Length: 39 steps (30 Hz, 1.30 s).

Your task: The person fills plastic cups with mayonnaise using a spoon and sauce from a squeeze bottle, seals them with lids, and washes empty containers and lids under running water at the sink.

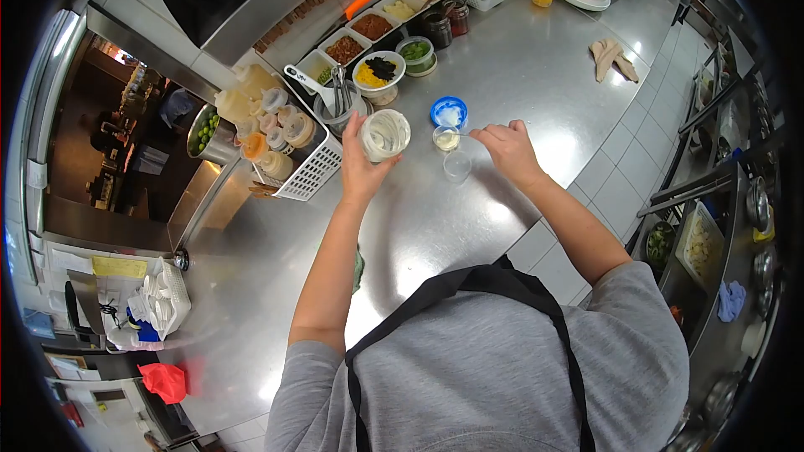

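My left hand [365,169] is wrapped round a clear jar [385,136], tilted so its mouth faces me; white creamy stuff coats its inside. With closed fingers, my right hand [507,151] pinches a thin utensil, whose far end is at a small clear plastic cup [446,139] with pale cream in it. I cannot make out the utensil's exact kind. A second small clear cup [457,166] stands just nearer to me. Behind the cups lies a blue lid [449,112], its inside up and smeared white.
A white basket [311,169] of squeeze bottles stands left of my left hand. Behind are tubs of toppings [373,25], a bowl of yellow and black strips [378,70] and dark jars [437,29]. A beige cloth [612,60] lies near the steel counter's right edge.
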### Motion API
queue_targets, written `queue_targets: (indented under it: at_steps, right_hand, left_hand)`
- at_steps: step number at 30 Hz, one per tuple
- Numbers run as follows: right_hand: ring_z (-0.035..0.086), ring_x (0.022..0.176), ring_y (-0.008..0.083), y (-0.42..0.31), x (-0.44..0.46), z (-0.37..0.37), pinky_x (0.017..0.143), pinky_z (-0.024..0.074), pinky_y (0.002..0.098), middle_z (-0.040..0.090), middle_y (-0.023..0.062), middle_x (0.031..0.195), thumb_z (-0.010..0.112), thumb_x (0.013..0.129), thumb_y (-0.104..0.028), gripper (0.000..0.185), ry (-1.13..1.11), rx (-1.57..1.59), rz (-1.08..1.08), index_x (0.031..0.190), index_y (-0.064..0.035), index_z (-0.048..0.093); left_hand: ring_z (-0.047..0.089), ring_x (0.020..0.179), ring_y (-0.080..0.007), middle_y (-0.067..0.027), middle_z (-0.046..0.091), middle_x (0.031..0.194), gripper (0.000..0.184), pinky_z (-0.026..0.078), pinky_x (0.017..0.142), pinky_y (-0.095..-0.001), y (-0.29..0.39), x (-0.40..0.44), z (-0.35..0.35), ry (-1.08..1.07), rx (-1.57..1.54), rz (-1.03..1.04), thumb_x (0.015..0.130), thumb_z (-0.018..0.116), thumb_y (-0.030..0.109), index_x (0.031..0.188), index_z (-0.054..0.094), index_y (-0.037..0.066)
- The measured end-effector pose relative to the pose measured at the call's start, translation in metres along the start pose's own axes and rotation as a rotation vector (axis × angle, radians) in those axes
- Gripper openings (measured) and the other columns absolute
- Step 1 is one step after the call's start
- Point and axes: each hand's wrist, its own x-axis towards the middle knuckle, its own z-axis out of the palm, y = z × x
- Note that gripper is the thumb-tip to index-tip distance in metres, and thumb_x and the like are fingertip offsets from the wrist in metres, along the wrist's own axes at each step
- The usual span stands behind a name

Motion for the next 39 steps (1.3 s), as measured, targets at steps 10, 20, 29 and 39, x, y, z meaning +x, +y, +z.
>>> queue_targets:
  at_steps: [10,20,29,39]
  right_hand:
    - [0.050,0.062,0.0125,0.003,-0.003,-0.009,0.067,0.0293,0.0298,0.051,-0.0019,0.070,0.052,0.073,-0.001,0.023,0.040,-0.022,0.002,0.090,-0.0150,0.058]
    - [0.050,0.059,0.0129,0.013,-0.002,-0.014,0.065,0.0322,0.0283,0.052,0.0009,0.069,0.050,0.076,0.000,0.022,-0.010,-0.020,0.098,0.092,-0.0129,0.058]
    - [0.051,0.055,0.0116,0.022,0.016,-0.008,0.051,0.0396,0.0216,0.058,0.0067,0.072,0.048,0.082,-0.004,0.020,0.057,1.027,0.741,0.097,-0.0090,0.060]
    - [0.052,0.070,0.0131,-0.020,0.078,-0.036,0.075,0.0348,0.0333,0.052,-0.0039,0.072,0.054,0.073,-0.008,0.020,-0.011,0.076,-0.459,0.091,-0.0156,0.058]
  left_hand:
    - [0.044,0.112,-0.0304,-0.0144,0.044,0.122,0.102,0.037,0.094,-0.0363,0.000,-0.005,0.001,-0.088,0.037,-0.032,0.049,0.081,0.006,0.133,0.023,0.004]
    - [0.040,0.117,-0.0296,-0.0148,0.041,0.127,0.104,0.033,0.098,-0.0371,0.003,0.000,-0.001,-0.158,0.085,0.022,0.050,0.080,0.003,0.135,0.019,0.006]
    - [0.036,0.122,-0.0256,-0.0127,0.039,0.131,0.115,0.027,0.104,-0.0365,-0.001,0.008,-0.001,-0.357,-0.320,-0.132,0.052,0.077,-0.003,0.139,0.004,0.012]
    - [0.038,0.121,-0.0268,-0.0128,0.042,0.129,0.117,0.028,0.103,-0.0350,0.054,0.057,-0.031,-0.843,-0.112,-0.056,0.049,0.078,-0.001,0.139,0.007,0.014]
